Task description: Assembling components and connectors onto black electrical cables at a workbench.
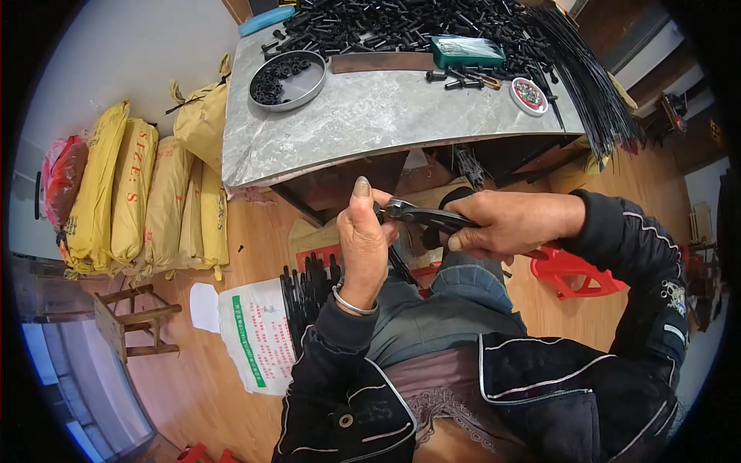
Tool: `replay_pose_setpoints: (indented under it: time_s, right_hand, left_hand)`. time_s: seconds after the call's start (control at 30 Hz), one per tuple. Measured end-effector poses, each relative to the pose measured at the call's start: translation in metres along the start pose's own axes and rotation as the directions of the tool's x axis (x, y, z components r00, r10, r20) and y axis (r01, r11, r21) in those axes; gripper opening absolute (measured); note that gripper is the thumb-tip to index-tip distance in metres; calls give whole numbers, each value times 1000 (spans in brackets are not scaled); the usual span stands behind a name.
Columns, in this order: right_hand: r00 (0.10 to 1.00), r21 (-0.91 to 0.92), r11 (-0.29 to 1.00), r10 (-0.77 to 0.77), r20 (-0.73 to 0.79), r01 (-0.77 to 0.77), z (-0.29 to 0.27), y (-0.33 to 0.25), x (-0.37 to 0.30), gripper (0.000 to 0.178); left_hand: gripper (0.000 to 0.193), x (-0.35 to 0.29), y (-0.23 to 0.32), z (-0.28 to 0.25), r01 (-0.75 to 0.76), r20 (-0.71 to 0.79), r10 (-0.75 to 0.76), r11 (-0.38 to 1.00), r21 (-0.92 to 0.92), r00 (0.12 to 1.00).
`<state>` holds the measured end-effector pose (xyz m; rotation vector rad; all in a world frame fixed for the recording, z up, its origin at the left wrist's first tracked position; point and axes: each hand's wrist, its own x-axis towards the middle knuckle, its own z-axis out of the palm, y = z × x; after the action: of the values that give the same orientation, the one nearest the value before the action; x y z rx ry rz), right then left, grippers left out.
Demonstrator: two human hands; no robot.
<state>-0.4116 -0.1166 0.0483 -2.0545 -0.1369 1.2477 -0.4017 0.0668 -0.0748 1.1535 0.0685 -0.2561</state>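
My right hand [498, 220] is wrapped round the dark handles of a pair of pliers [432, 217]. Their metal head points left and meets my left hand [361, 251], above my lap. The left thumb sticks up while its fingers curl round a small black part [377, 208] at the jaws. Most of that part is hidden by the hand, so its kind is unclear. Thin black rods show just below the left hand, and a bundle of black rods [309, 293] stands beside my left thigh.
Ahead is a grey marble-patterned table [363, 104] with a heap of black fittings [401, 23], a round tray [309, 83], a green box of thin sticks [468, 52], a small white dish [529, 96] and long black rods [594, 92]. Yellow sacks [139, 193], a wooden stool [135, 316] and a red stool [575, 274] stand around.
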Motion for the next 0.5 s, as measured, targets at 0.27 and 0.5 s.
replay_pose_setpoints:
  time_s: [0.27,0.5]
  right_hand:
    - [996,-157,986,41,-73,-52,12,11,7,22]
    - [760,-505,787,-556,-336,353,3,20,45,19]
  left_hand:
    - [57,-6,-6,3,-33,92,24,994,104,996]
    - [30,10,23,-24,-416,122,405,803,427,906]
